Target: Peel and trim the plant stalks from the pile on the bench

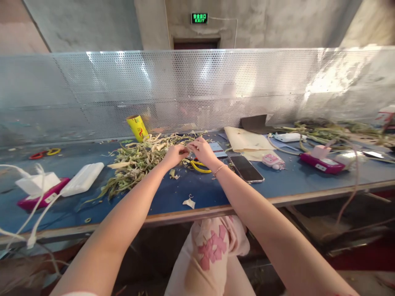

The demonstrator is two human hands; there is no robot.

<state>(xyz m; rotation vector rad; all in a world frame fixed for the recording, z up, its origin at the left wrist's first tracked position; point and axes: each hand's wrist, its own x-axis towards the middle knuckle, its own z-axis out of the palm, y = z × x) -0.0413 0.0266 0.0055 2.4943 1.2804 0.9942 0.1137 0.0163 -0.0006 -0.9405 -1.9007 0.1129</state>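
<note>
My left hand [174,156] and my right hand [202,150] meet fingertip to fingertip above the table, at the right edge of a heap of dried, greenish-tan plant stalks and leaves [138,158]. Both hands are closed in a pinch. Whatever lies between the fingertips is too small to make out. Yellow tool handles [200,167] lie just below my right hand; the tool's far end is hidden. Small pale scraps [174,174] rest on the blue tabletop [168,197] in front of the hands.
A yellow can [137,127] leans behind the heap. Red-and-yellow scissors [46,153] lie at left, near a purple power strip [31,201] and white power bank [82,179]. To the right are a phone [247,168], a pink case [273,161] and cables. A perforated metal screen [197,86] stands behind.
</note>
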